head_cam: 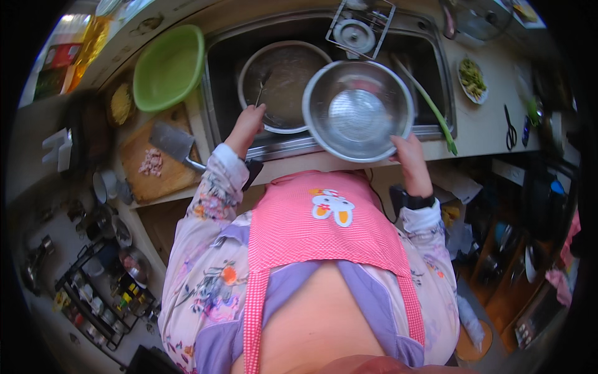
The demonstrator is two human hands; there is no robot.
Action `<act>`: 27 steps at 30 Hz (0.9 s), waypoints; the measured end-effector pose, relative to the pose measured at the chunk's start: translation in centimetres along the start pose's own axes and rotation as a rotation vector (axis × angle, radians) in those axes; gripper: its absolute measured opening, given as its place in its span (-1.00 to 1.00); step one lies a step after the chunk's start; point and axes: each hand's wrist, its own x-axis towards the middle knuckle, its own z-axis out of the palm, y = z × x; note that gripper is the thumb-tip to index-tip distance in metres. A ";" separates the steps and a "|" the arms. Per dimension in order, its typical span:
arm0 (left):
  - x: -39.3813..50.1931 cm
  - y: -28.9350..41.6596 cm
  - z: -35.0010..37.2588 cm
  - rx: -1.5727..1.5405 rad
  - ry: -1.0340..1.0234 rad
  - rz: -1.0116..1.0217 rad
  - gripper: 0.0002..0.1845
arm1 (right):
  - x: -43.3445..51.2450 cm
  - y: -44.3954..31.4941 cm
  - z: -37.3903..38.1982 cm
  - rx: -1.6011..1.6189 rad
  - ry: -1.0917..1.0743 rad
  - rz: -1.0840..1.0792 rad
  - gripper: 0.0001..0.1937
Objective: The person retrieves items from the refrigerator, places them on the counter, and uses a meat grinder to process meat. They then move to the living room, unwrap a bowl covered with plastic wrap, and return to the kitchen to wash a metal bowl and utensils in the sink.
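Observation:
My left hand (245, 128) grips the thin handle of a utensil (261, 89); its dark head is over a metal basin (286, 43) and is too blurred to name. Cloudy liquid fills much of that basin, which sits in the left part of a stainless steel sink (441, 51). In my right hand (410, 156) is the rim of a shiny metal bowl (359, 117), pinched at its lower right edge. The bowl overlaps the basin's right side in view and covers part of the sink's front edge. A green onion (427, 100) lies across the sink's right side.
On the left, a cleaver (173, 142) and diced meat (151, 162) lie on a wooden cutting board (177, 180). A green plastic basin (169, 68) stands behind. A wire rack (387, 28) spans the sink's back. Scissors (510, 128) and a plate of chopped greens (472, 80) are at right.

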 end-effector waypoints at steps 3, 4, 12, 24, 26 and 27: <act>-2.2 -0.3 1.3 -0.254 -0.070 -0.096 -0.51 | 0.5 -0.9 3.3 -0.001 -0.158 -0.026 -0.71; -2.6 -0.2 1.3 -0.336 -0.122 -0.136 -0.48 | 0.5 -1.2 4.4 -0.011 -0.219 -0.039 -0.71; -4.2 -1.5 1.0 -0.558 -0.043 -0.058 -0.53 | 0.1 -2.4 9.1 -0.147 -0.241 -0.142 -0.71; 8.3 -9.6 -1.4 0.886 0.003 0.135 -0.79 | -1.3 0.5 -1.9 -0.053 -0.007 0.003 -0.73; 10.5 -10.9 -0.8 1.091 0.090 0.133 -0.83 | -2.0 0.9 -3.4 -0.036 0.106 0.054 -0.70; 11.3 -11.4 -0.8 1.235 0.004 0.152 -0.82 | -2.3 1.0 -3.8 0.003 0.104 0.031 -0.71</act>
